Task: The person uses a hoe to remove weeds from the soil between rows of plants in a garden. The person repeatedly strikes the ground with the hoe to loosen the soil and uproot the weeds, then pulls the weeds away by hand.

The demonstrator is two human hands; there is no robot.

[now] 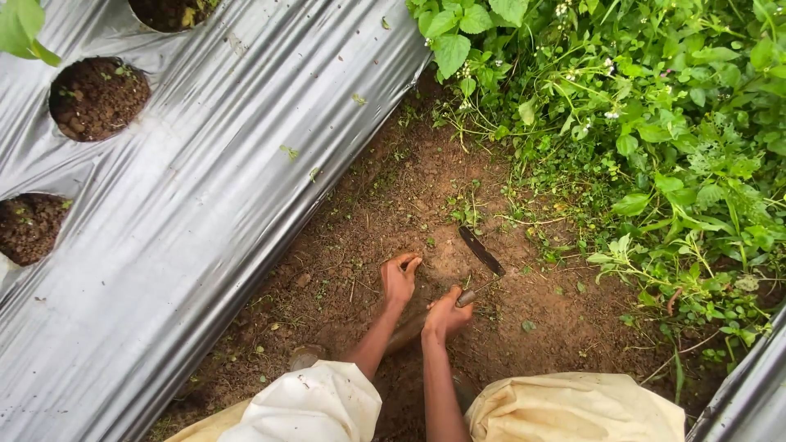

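Right hand is wrapped around the handle of a small sickle, blade on bare soil at frame center. Left hand pinches at the dirt beside it, fingers curled. Silver mulch sheet fills the left, weeds crowd the upper right.

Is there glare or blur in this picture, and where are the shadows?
Head view: soft daylight, no hard shadows; pale glare on the silver plastic sheet; the soil path and weeds look sharp; the left hand and the right hand with the small blade tool show hardly any blur.
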